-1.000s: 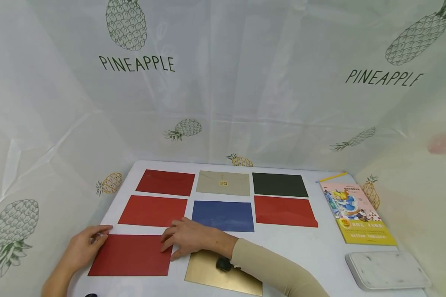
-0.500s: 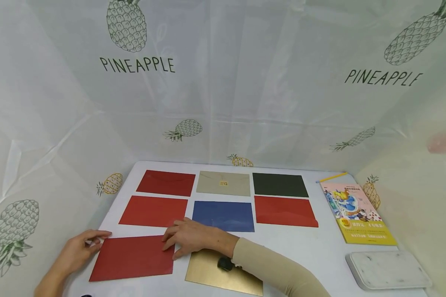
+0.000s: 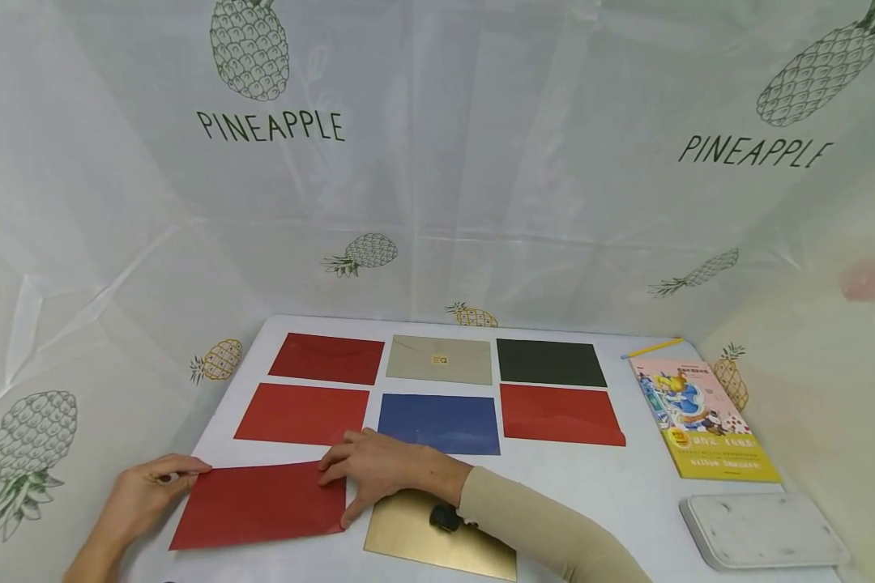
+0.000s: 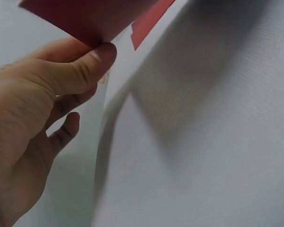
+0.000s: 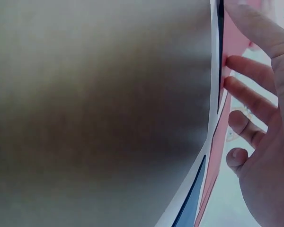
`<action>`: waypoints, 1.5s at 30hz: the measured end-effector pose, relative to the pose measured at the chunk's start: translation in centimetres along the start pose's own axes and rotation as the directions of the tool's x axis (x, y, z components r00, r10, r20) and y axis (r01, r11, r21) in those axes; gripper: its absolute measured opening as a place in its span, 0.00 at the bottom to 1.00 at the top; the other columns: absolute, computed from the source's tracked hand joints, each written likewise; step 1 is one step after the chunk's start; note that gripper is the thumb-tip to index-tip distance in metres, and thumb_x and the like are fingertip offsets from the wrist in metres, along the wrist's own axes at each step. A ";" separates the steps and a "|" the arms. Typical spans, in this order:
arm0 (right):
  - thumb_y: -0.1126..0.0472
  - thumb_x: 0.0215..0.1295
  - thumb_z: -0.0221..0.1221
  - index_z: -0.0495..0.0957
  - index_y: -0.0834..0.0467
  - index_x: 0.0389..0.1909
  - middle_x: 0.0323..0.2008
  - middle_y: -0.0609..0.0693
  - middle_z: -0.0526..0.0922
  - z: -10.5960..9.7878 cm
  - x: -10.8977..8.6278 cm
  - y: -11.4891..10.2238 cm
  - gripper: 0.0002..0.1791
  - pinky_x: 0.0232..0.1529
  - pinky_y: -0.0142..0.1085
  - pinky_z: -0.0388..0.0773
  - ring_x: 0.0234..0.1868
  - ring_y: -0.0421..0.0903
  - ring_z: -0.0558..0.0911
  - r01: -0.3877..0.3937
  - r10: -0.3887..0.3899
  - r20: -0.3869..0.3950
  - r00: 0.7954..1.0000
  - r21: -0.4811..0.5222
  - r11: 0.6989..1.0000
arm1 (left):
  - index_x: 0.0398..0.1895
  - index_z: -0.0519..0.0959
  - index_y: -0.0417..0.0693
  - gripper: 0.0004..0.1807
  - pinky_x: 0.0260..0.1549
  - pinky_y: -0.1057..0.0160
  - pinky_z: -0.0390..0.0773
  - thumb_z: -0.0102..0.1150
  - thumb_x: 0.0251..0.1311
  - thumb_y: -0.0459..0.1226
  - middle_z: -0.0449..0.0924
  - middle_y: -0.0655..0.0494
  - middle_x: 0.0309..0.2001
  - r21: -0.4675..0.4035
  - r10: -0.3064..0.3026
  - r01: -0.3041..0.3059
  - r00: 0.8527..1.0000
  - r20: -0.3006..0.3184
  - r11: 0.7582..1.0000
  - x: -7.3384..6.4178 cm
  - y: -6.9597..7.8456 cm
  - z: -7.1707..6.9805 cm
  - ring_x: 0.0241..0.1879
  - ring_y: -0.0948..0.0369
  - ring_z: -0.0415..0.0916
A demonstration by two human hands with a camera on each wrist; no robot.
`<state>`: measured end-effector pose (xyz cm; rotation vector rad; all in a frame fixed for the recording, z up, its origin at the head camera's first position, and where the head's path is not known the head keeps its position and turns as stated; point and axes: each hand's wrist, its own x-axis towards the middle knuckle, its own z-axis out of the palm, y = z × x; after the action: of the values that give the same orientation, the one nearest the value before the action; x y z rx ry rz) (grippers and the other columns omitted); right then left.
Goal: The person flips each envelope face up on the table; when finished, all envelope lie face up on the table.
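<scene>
At the front left of the table, a dark red envelope is stretched between both hands. My left hand pinches its upper left corner; in the left wrist view the thumb lies over that corner, which is raised off the white surface and casts a shadow. My right hand holds the right edge, fingers on the upper part and thumb at the lower corner. The right wrist view shows these fingers along the red edge. Under the right wrist lies a gold envelope, flat on the table.
Behind lie a blue envelope, bright red ones at left and right, then dark red, beige and dark green ones. A book, a yellow pencil and a white case occupy the right side.
The dark red envelope has come up off the table, tilted, its left side drawn slightly toward me with the left hand. The right thumb has come onto the envelope's right edge.
</scene>
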<state>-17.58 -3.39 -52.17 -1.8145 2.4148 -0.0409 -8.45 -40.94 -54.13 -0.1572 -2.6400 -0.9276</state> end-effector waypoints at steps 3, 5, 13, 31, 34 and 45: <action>0.21 0.50 0.60 0.75 0.32 0.64 0.67 0.34 0.70 0.1 -0.1 -0.2 0.39 0.54 0.30 0.63 0.58 0.33 0.64 -0.001 0.001 -0.004 1.000 -0.013 1.000 | 0.32 0.90 0.56 0.18 0.36 0.83 0.67 0.71 0.48 0.21 0.85 0.73 0.35 -0.015 -0.016 0.016 1.000 -0.005 1.000 -0.1 0.1 0.0 0.37 0.86 0.71; 0.19 0.49 0.60 0.75 0.31 0.62 0.66 0.34 0.71 0.1 -0.3 -0.5 0.39 0.54 0.29 0.63 0.57 0.33 0.65 0.000 -0.001 -0.014 1.000 -0.019 1.000 | 0.32 0.90 0.55 0.16 0.35 0.83 0.68 0.71 0.49 0.22 0.85 0.72 0.35 -0.022 -0.040 0.040 0.999 0.000 0.999 -0.2 0.3 0.0 0.37 0.86 0.71; 0.30 0.63 0.59 0.80 0.33 0.56 0.54 0.32 0.77 -1.2 -1.1 -0.2 0.24 0.50 0.23 0.61 0.51 0.29 0.66 0.059 -0.050 -0.120 0.992 0.072 0.996 | 0.33 0.90 0.49 0.14 0.34 0.84 0.70 0.68 0.53 0.22 0.85 0.72 0.34 -0.056 -0.058 0.057 0.998 -0.018 0.997 -0.6 0.1 0.0 0.36 0.85 0.73; 0.55 0.71 0.62 0.83 0.46 0.53 0.39 0.31 0.84 -3.3 -1.9 2.6 0.12 0.39 0.21 0.72 0.39 0.26 0.74 0.008 0.176 -0.338 0.925 0.480 0.877 | 0.39 0.86 0.35 0.06 0.34 0.81 0.74 0.67 0.59 0.26 0.86 0.74 0.33 -0.231 -0.120 0.109 0.992 -0.031 0.967 -0.3 0.1 -0.3 0.33 0.79 0.78; 0.55 0.71 0.62 0.83 0.46 0.54 0.40 0.32 0.84 -2.9 -1.6 2.8 0.13 0.39 0.19 0.69 0.41 0.25 0.74 -0.043 0.211 -0.311 0.927 0.469 0.882 | 0.45 0.86 0.37 0.11 0.35 0.79 0.73 0.68 0.62 0.33 0.85 0.72 0.35 -0.184 -0.168 0.173 0.985 0.047 0.968 -0.3 0.4 -0.7 0.34 0.77 0.78; 0.51 0.69 0.64 0.82 0.43 0.59 0.36 0.29 0.82 -1.1 -0.1 2.8 0.18 0.40 0.21 0.66 0.39 0.27 0.69 -0.134 0.185 -0.183 0.966 0.261 0.956 | 0.59 0.79 0.42 0.26 0.27 0.69 0.66 0.73 0.55 0.32 0.82 0.63 0.34 -0.079 -0.064 0.079 0.982 0.178 0.994 0.0 0.0 0.9 0.30 0.69 0.71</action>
<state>-20.34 -2.60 -51.35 -1.5695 2.5478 -0.5154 -8.68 -40.39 -54.84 -0.1735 -2.7839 -1.0987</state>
